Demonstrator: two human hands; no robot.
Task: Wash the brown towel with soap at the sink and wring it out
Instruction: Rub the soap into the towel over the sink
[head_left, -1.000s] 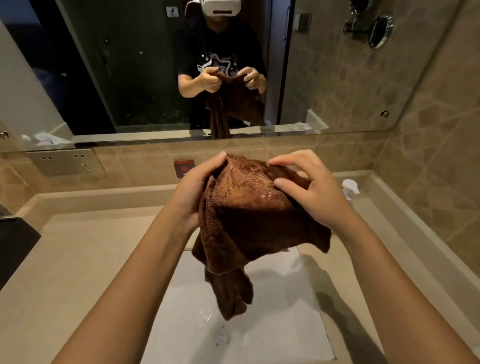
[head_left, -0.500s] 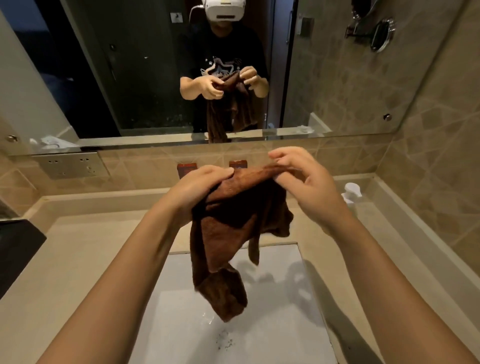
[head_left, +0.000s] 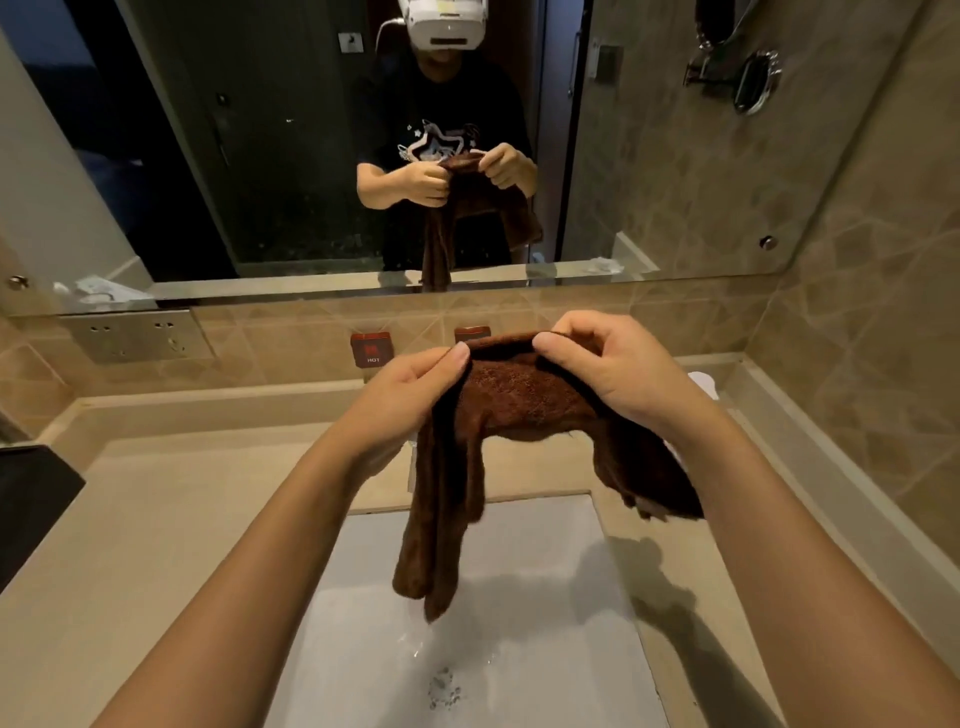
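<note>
Over the white rectangular sink basin (head_left: 545, 649): brown terry towel (head_left: 519, 400) held up in two hands.
Wide wall mirror (head_left: 260, 156) on the far side, beige stone bench (head_left: 156, 519) around the sink. Towel sags between the hands; long tail hangs off the left one over the basin, short flap under the right wrist. Left hand (head_left: 410, 395) grip clamped on the towel, thumb on top. Right hand (head_left: 618, 374) grip pinches the top hem. Red HOT tag (head_left: 371, 349) on the far wall.
</note>
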